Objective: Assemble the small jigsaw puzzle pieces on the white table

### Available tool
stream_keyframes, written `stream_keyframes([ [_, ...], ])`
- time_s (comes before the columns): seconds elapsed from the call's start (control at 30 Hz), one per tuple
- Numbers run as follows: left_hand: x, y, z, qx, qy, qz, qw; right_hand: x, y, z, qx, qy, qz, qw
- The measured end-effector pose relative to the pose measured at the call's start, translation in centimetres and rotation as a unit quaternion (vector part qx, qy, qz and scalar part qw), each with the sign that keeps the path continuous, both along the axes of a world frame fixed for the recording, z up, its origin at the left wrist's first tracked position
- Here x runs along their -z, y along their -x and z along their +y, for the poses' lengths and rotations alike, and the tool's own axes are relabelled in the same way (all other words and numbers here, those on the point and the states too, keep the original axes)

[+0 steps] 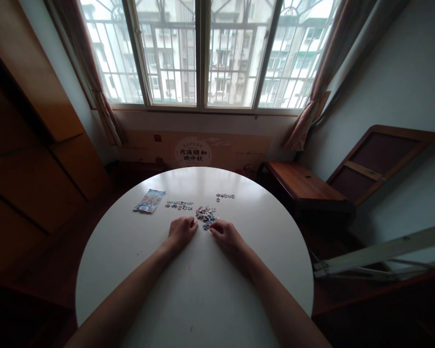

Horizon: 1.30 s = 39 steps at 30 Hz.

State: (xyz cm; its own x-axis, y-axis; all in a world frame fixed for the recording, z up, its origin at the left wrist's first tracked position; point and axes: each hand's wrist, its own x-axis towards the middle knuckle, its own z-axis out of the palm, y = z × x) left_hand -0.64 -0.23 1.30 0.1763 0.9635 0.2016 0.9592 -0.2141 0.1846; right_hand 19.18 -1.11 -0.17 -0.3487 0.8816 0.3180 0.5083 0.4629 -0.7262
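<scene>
A pile of small jigsaw puzzle pieces (pixel 205 213) lies on the round white table (pixel 188 290). My left hand (pixel 182 229) rests on the tabletop just left of the pile, its fingers curled closed; whatever they may hold is hidden. On the pile's near right side is my right hand (pixel 224 230), thumb and fingers pinched together by its edge. Whether a piece sits in that pinch is too small to make out. Beyond my left hand, several puzzle pieces (pixel 179 205) are laid out in rows. A short angled line of joined pieces (pixel 225 196) lies farther back on the right.
A colourful picture sheet (pixel 150 200) lies at the table's left. Behind the table stands a long printed box (pixel 224 147) under the barred window (pixel 174 53). To the right are a wooden bench (pixel 304 180) and a leaning brown-framed panel (pixel 380 154). Wooden cabinets (pixel 32 179) line the left.
</scene>
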Motion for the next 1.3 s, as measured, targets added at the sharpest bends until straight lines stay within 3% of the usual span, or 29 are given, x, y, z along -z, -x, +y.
stream_keyframes([
  [0.47, -0.59, -0.07, -0.18, -0.003, 0.032, -0.022, 0.999, 0.0, 0.03, 0.03, 0.0, 0.001, 0.0, 1.0],
  [0.83, -0.03, 0.0, -0.15, 0.058, 0.006, -0.035, 0.998, -0.2, 0.06, -0.01, -0.007, 0.001, 0.002, 1.0],
  [1.3, -0.69, -0.18, -0.41, 0.038, 0.017, -0.06, 0.997, -0.11, 0.0, 0.06, -0.003, 0.002, -0.001, 1.0],
])
